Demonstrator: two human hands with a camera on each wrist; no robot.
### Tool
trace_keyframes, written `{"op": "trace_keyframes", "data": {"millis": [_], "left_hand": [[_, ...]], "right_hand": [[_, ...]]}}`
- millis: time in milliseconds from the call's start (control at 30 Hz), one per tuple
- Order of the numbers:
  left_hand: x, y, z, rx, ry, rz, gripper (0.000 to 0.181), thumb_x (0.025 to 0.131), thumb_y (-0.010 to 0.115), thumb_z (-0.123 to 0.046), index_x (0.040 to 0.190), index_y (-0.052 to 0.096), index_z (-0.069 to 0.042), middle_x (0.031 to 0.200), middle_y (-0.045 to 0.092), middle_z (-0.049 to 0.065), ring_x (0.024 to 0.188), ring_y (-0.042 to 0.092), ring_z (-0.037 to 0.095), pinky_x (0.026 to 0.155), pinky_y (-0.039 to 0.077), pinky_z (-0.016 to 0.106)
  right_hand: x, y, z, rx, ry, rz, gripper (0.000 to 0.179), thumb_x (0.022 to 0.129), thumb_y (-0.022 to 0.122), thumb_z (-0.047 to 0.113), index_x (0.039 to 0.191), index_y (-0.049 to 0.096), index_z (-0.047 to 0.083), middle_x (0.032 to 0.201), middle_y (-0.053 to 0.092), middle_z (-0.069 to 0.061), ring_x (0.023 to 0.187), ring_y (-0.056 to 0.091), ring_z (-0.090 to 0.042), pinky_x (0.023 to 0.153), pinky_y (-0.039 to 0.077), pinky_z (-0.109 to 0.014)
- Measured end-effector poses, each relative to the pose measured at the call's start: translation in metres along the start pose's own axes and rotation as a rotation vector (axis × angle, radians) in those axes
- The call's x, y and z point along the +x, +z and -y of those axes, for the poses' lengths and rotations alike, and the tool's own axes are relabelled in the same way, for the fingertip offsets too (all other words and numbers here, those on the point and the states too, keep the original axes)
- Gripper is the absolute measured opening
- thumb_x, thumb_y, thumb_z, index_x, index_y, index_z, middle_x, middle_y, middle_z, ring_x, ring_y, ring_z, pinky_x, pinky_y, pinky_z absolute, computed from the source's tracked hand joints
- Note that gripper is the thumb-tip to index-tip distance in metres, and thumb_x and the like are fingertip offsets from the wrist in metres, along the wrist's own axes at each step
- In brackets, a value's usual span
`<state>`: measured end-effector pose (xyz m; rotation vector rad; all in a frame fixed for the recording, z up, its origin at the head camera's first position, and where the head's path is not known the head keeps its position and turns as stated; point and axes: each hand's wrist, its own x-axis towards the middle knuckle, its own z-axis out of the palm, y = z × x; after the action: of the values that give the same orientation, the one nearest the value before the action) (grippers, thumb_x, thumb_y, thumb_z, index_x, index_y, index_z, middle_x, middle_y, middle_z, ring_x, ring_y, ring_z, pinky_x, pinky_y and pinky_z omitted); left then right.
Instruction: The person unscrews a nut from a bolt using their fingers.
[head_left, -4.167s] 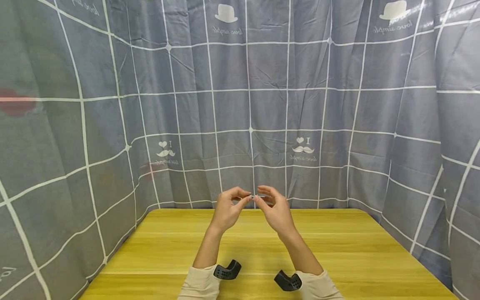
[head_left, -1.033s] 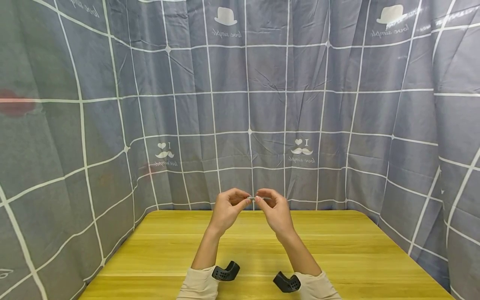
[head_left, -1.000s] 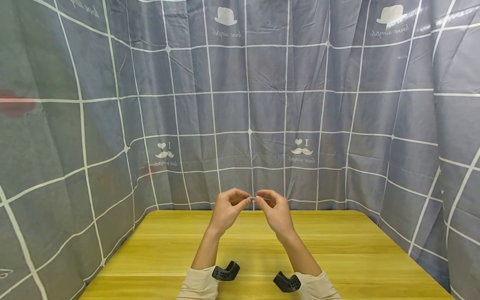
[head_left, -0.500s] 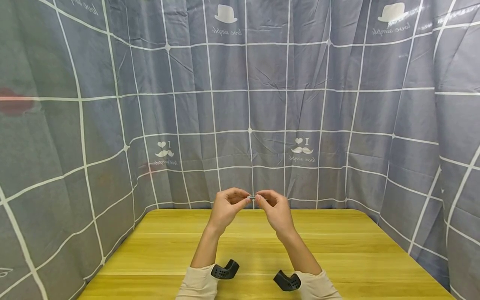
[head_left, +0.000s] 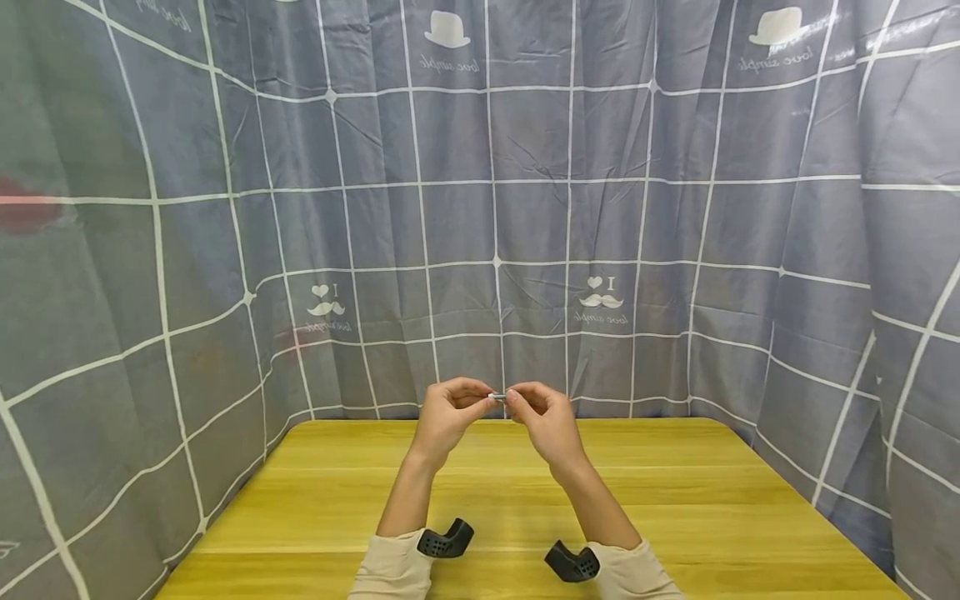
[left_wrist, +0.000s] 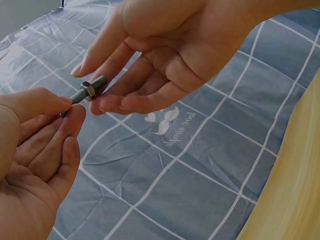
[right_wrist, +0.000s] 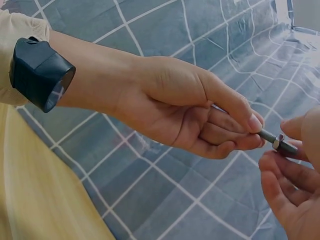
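Note:
Both hands meet in the air above the table's far edge, around a grey metal bolt [head_left: 500,397]. My left hand [head_left: 442,421] pinches one end of it between thumb and fingers, which hide that end. A hex nut [left_wrist: 88,90] sits on the bolt's thread. My right hand [head_left: 552,427] is around the nut and the bolt's other end. In the left wrist view its thumb stands apart from the nut. Its other fingers lie loosely bent beside and behind the bolt end; whether they touch the nut, I cannot tell.
A yellow wood-grain table [head_left: 502,500] lies under the forearms. Grey curtains [head_left: 532,217] with white grid lines enclose it at the back and both sides. Black wrist devices [head_left: 446,539] sit at both beige cuffs.
More of the bolt now shows between the hands. The thin piece that stuck out past the right fingers earlier is out of sight. Both hands stay nearly in place.

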<state>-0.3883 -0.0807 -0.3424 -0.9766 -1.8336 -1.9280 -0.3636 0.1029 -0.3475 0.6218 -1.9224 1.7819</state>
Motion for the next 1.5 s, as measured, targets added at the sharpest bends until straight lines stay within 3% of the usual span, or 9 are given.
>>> {"op": "trace_keyframes", "data": {"millis": [167,367,533,700,867,1000,1100,1300,1500], "left_hand": [[-0.0015,-0.0017,-0.0006,0.001,-0.007,-0.008,0.013,0.094,0.074,0.002,0.102,0.072,0.011,0.097,0.073,0.021,0.092,0.075,0.031,0.086,0.059,0.036],[-0.0007,-0.0017,0.0007,-0.001,-0.009,-0.007,0.012,0.093,0.074,0.004,0.102,0.072,0.012,0.097,0.073,0.022,0.091,0.075,0.027,0.086,0.059,0.036],[0.0011,-0.0005,0.0001,0.005,0.01,0.002,0.013,0.093,0.075,0.002,0.102,0.071,0.012,0.095,0.074,0.02,0.093,0.074,0.037,0.084,0.059,0.035],[0.0016,0.0002,-0.0015,-0.002,0.015,0.006,0.013,0.093,0.075,0.002,0.102,0.072,0.011,0.096,0.074,0.017,0.092,0.074,0.033,0.085,0.059,0.035],[0.0008,0.0004,-0.0026,-0.01,0.009,-0.002,0.012,0.093,0.075,0.003,0.101,0.072,0.011,0.095,0.074,0.017,0.089,0.075,0.025,0.085,0.059,0.036],[0.0003,-0.0003,-0.0017,-0.004,0.01,-0.01,0.012,0.092,0.075,0.004,0.101,0.072,0.012,0.094,0.074,0.018,0.09,0.074,0.033,0.084,0.058,0.035],[0.0006,-0.0008,-0.0009,-0.001,0.008,-0.009,0.012,0.093,0.074,0.004,0.101,0.071,0.012,0.094,0.073,0.019,0.091,0.074,0.035,0.085,0.058,0.035],[0.0001,-0.0009,-0.0019,0.0,-0.002,-0.014,0.012,0.093,0.075,0.003,0.101,0.071,0.012,0.094,0.073,0.021,0.092,0.073,0.04,0.083,0.059,0.035],[0.0001,0.0001,-0.0034,-0.01,-0.004,-0.016,0.013,0.092,0.075,0.004,0.101,0.07,0.013,0.095,0.073,0.021,0.091,0.074,0.034,0.082,0.059,0.033]], "right_hand": [[-0.0002,0.0008,-0.0008,0.024,-0.002,0.039,0.014,0.102,0.067,0.009,0.11,0.072,-0.001,0.103,0.071,-0.017,0.094,0.068,-0.032,0.084,0.056,-0.031],[-0.0008,-0.0009,-0.0005,0.043,-0.035,0.059,0.015,0.1,0.068,0.002,0.114,0.071,-0.002,0.116,0.067,-0.015,0.109,0.067,-0.039,0.089,0.054,-0.038],[0.0001,-0.0017,0.0009,0.076,-0.054,0.028,0.019,0.101,0.069,0.008,0.118,0.07,0.001,0.123,0.066,-0.017,0.116,0.064,-0.037,0.093,0.052,-0.043],[0.001,-0.0015,-0.0001,0.026,-0.013,0.017,0.021,0.1,0.072,0.012,0.119,0.07,0.003,0.119,0.068,-0.014,0.11,0.066,-0.035,0.092,0.054,-0.044],[0.0004,-0.0009,-0.0003,0.019,0.02,0.046,0.016,0.102,0.069,0.012,0.113,0.072,0.001,0.107,0.07,-0.014,0.105,0.064,-0.042,0.091,0.054,-0.045],[-0.0004,-0.0006,0.0001,0.044,-0.008,0.057,0.017,0.1,0.069,0.004,0.115,0.071,-0.002,0.112,0.068,-0.015,0.107,0.065,-0.043,0.089,0.054,-0.038],[-0.001,-0.0007,0.0007,0.075,-0.024,0.066,0.016,0.099,0.068,0.001,0.115,0.07,-0.004,0.117,0.066,-0.018,0.11,0.065,-0.044,0.091,0.055,-0.039],[-0.0014,-0.0005,0.0027,0.128,-0.043,0.04,0.017,0.101,0.068,0.006,0.113,0.07,-0.007,0.12,0.065,-0.024,0.114,0.064,-0.04,0.095,0.05,-0.045],[-0.0001,-0.0004,0.0034,0.111,0.0,0.012,0.023,0.1,0.07,0.011,0.12,0.069,-0.001,0.124,0.064,-0.019,0.111,0.065,-0.036,0.095,0.052,-0.046]]}}
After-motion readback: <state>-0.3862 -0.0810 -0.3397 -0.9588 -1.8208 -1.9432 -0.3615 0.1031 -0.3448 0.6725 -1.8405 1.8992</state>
